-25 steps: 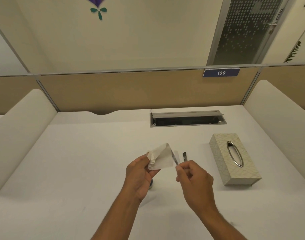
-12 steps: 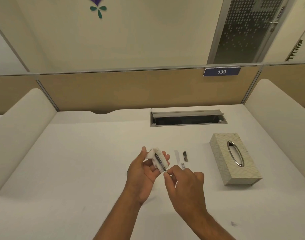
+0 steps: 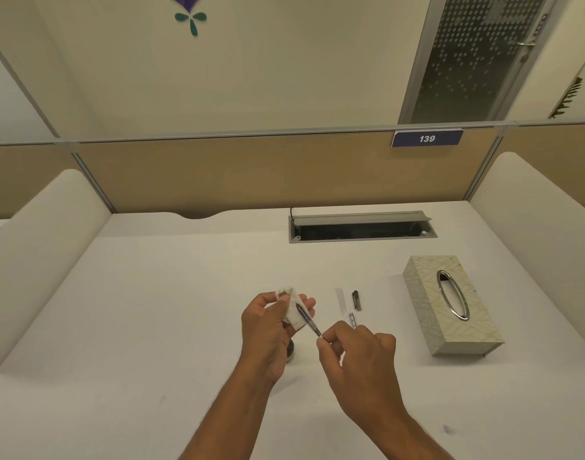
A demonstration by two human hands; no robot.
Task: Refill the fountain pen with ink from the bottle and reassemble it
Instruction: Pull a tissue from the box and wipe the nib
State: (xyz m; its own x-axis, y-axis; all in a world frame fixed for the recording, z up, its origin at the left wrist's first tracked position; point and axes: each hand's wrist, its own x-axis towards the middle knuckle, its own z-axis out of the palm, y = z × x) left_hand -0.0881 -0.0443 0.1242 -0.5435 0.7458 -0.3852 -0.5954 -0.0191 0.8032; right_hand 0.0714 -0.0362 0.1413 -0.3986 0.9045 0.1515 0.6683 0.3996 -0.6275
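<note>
Left forearm point(image 3: 231, 410) and right forearm point(image 3: 400, 423), at 6 o'clock, are bare; left hand point(image 3: 271, 327) and right hand point(image 3: 361, 356) likewise bare.

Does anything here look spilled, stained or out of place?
A small dark smudge marks the white desk at its front right, and the tissue in the left hand shows dark stains at its upper edge.

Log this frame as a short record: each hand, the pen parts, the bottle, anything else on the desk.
left hand: holds a crumpled tissue against the pen part's front end
right hand: fingers pinch the pen part's rear end
ink bottle: dark, mostly hidden under the left hand
loose parts: dark clipped piece, pale piece, small metal piece, on the desk right of the hands
other: tissue box at right; cable hatch at back
</note>
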